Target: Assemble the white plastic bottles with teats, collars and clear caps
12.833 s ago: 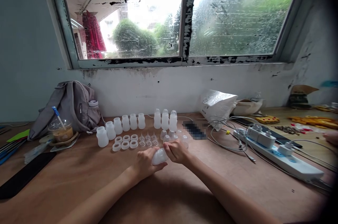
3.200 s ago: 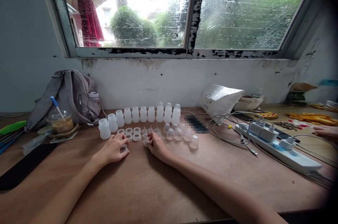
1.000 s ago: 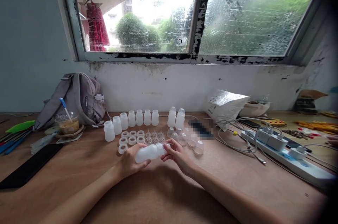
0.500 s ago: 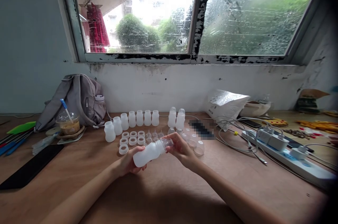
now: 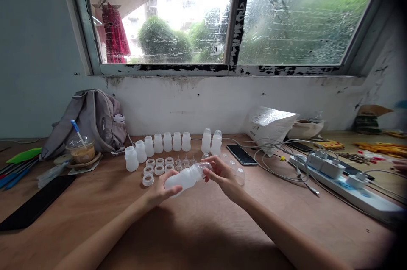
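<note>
A frosted white baby bottle [image 5: 183,180] is held tilted above the table, its capped end up and to the right. My left hand [image 5: 163,188] wraps round the bottle's body, thumb across the front. At the upper end, the fingers of my right hand [image 5: 219,173] pinch a clear dome cap [image 5: 202,169] that sits over the bottle's neck. Just behind my hands lie white collar rings [image 5: 159,169] in rows and clear nipples [image 5: 185,162]. More clear caps [image 5: 240,174] stand right of my right hand, partly hidden by it.
Open bottles [image 5: 167,142] line the back, with two capped bottles [image 5: 216,143] to their right. A phone [image 5: 241,154], tangled cables [image 5: 270,168] and a power strip [image 5: 349,191] are on the right. At left are a drink cup [image 5: 81,151], backpack [image 5: 92,121] and black mat [image 5: 38,202].
The bottle has turned slightly in my hands, and my left thumb now lies across its front. My right fingers have shifted on the cap. The view has moved a little.
</note>
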The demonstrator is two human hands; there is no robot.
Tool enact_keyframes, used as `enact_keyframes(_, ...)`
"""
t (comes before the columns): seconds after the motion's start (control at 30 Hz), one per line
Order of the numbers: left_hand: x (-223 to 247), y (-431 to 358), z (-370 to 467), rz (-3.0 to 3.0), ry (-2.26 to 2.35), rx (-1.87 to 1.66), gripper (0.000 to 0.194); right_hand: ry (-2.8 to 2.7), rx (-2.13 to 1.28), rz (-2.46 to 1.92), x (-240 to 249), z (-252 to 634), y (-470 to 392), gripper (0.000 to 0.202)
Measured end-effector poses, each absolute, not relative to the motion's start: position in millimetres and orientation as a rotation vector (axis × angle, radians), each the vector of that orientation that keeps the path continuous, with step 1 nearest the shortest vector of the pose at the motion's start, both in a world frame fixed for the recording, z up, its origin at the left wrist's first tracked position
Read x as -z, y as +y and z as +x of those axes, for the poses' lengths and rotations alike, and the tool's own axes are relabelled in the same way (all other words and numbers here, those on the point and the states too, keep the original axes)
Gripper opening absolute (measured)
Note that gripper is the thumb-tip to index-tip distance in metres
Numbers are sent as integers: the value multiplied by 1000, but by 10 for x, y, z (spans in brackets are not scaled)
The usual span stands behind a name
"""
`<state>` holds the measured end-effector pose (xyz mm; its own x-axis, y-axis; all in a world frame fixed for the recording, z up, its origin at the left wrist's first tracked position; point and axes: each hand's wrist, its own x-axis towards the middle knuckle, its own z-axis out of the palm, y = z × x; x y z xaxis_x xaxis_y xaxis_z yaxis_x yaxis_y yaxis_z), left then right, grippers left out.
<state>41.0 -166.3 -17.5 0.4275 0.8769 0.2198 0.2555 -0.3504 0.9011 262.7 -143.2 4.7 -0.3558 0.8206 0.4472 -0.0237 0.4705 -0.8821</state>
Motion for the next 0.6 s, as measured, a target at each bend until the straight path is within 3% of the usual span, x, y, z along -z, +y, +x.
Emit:
enact_keyframes(0.13, 284, -1606, 236, 2517, 1133, -1143, 41, -1528, -937, -823, -90, 2770, -1268, 31)
enact_keyframes(0.27, 424, -1530, 75, 2876, 1135, -1067, 40, -1441, -632, -950, -230, 3047, -1071, 33)
enact_keyframes(0.6, 419, -1578, 199, 3099, 1008, -804, 45, -2224, -225, -1673, -111, 3265, -997, 22)
